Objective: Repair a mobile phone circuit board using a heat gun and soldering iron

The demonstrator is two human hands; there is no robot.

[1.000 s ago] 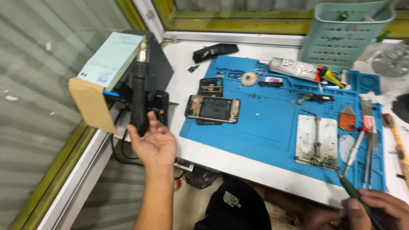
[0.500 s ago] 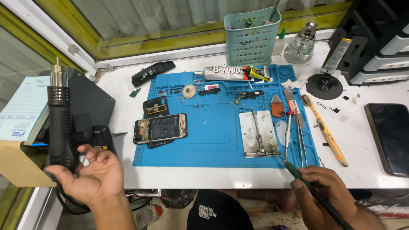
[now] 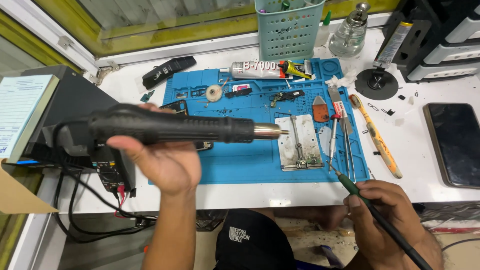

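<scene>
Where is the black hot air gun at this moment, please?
In the head view, the black hot air gun is held in the left hand above the left part of the blue work mat, its metal nozzle pointing right toward the metal board holder.

A blue work mat (image 3: 260,165) covers the white tabletop (image 3: 430,65). A mesh basket (image 3: 287,30) stands behind it beside a glass dispenser bottle (image 3: 348,35). An orange-handled brush (image 3: 377,137) lies right of the mat, near a dark phone (image 3: 456,142).
</scene>
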